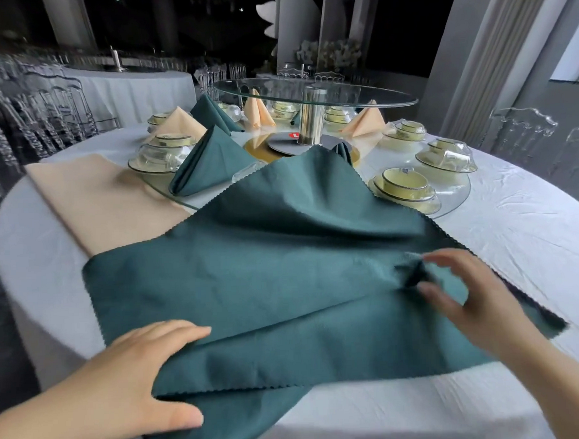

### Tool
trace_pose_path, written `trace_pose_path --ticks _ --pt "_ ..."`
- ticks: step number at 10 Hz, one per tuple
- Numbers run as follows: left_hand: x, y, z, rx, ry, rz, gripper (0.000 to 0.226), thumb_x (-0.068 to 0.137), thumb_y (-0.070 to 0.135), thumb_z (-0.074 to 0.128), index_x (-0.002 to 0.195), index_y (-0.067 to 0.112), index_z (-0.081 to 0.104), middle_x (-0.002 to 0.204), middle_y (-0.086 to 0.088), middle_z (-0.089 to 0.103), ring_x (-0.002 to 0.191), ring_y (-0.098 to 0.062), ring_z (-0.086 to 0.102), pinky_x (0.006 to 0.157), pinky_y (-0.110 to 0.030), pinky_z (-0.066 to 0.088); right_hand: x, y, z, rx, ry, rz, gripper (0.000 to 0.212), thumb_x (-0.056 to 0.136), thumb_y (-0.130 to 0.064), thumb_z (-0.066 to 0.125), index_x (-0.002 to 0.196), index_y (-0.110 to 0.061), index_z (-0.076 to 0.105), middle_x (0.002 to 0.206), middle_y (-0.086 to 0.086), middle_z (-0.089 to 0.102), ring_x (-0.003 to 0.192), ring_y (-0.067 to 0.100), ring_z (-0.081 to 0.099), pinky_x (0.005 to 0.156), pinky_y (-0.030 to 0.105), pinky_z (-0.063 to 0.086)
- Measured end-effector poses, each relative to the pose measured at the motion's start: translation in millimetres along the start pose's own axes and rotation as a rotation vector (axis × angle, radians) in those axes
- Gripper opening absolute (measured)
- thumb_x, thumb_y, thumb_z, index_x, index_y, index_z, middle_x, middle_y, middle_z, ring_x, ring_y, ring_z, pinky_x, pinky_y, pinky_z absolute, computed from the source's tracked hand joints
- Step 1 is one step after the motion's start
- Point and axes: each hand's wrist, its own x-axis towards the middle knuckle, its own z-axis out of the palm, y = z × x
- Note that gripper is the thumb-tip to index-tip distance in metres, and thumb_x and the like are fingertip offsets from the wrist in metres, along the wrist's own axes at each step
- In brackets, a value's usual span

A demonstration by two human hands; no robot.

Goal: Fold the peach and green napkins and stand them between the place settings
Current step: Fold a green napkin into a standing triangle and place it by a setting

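Your left hand [145, 378] held in its grip the folded near edge of the dark green, zigzag-edged cloth napkin [268, 286]. Your right hand [467, 294] curved over a small pucker [415, 273]; blur hid whether that grip pinched it. The napkin lay spread on the white-clothed round worktop [514, 242], overlapping a flat peach cloth napkin [91, 201]. You'd have done best to smooth that pucker and square the edges before creasing. Beyond stood a folded green napkin [212, 163].
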Motion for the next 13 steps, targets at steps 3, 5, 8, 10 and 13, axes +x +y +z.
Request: trace_pose_path --ticks 3,5,8,10,13 --pt "-17 12 -3 -0.470 0.284 0.060 0.030 0.043 0.057 0.080 0.066 0.058 0.062 0.074 0.036 0.061 0.077 0.016 0.056 0.067 -0.001 0.038 -61 -42 37 -0.165 -0.197 -0.234 0.039 0.081 -0.056 0.044 0.097 -0.027 0.064 0.108 -0.003 0.066 0.101 0.009 0.051 0.087 0.026 0.043" --pt "-29 19 -19 -0.700 0.564 0.077 0.078 0.065 -0.032 0.057 0.049 0.044 0.067 0.057 0.019 0.067 0.058 0.009 0.061 0.061 0.000 0.043 -62 -49 33 -0.146 -0.138 -0.250 0.044 0.092 -0.039 0.039 0.073 -0.017 0.071 0.088 -0.006 0.071 0.084 0.008 0.058 0.073 0.017 0.047" --pt "-37 59 -56 -0.782 0.457 0.282 0.047 0.034 0.071 0.073 0.063 0.034 0.073 0.065 0.011 0.070 0.061 0.001 0.062 0.060 -0.012 0.048 -101 -53 -17 0.259 -0.091 0.085 0.046 0.077 -0.076 0.033 0.073 -0.034 0.053 0.062 -0.015 0.055 0.057 -0.004 0.049 0.056 0.009 0.037" --pt "39 101 -73 -0.438 0.584 0.184 0.044 0.088 0.020 0.059 0.053 0.004 0.037 0.051 -0.002 0.032 0.049 -0.009 0.026 0.045 -0.022 0.019 -91 -50 -33 0.467 -0.116 0.445 0.044 0.090 -0.041 0.048 0.063 -0.007 0.041 0.052 -0.008 0.028 0.047 0.009 0.027 0.043 0.018 0.026" --pt "169 120 -55 0.101 0.539 0.013 0.030 0.090 0.044 0.049 0.099 0.019 0.064 0.106 -0.005 0.064 0.104 -0.025 0.054 0.071 -0.028 0.033 -35 -26 -17 0.112 -0.158 0.418 0.030 0.083 -0.022 0.063 0.063 -0.034 0.045 0.060 -0.024 0.057 0.062 -0.007 0.052 0.060 0.012 0.037"
